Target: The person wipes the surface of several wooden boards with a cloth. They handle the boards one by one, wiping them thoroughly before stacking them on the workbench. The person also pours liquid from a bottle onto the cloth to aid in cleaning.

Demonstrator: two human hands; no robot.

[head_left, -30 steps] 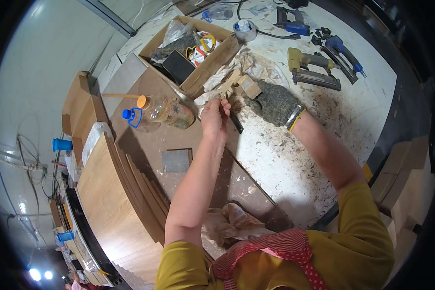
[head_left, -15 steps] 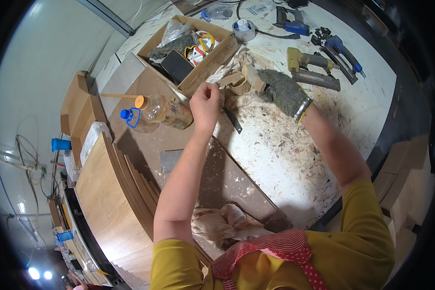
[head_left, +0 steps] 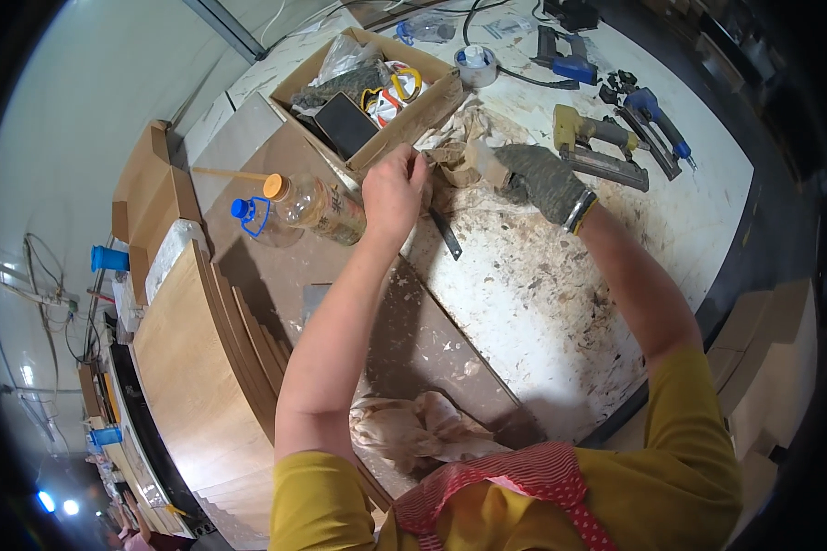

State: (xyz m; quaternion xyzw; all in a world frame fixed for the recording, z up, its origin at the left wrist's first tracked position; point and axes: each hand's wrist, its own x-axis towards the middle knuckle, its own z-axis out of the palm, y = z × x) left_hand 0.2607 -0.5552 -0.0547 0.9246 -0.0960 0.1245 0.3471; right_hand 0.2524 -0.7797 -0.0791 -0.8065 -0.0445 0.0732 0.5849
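My bare left hand (head_left: 395,195) is closed, its fingers pinched together beside the crumpled, stained cloth (head_left: 467,127). Whatever it may hold is hidden. To its right, my right hand (head_left: 544,182), in a dark grey knitted glove, grips a small tan block (head_left: 489,165), partly blurred. Between the two hands lies a brownish, curved piece (head_left: 452,167) on the cloth; its kind is unclear. A dark, narrow flat strip (head_left: 447,235) rests on the white tabletop (head_left: 487,294) just below my left hand.
A cardboard box (head_left: 402,129) holds gloves, plastic and a black phone-like slab. Two plastic bottles (head_left: 317,211) stand left of my left forearm. Yellow (head_left: 602,147) and blue nail guns (head_left: 648,129) lie far right, near a tape roll (head_left: 476,66). Stacked boards (head_left: 193,358) fill the left side.
The tan block in my right hand has tilted and shifted slightly downward. My left hand has turned a little and stays closed. The whole view has shifted slightly.
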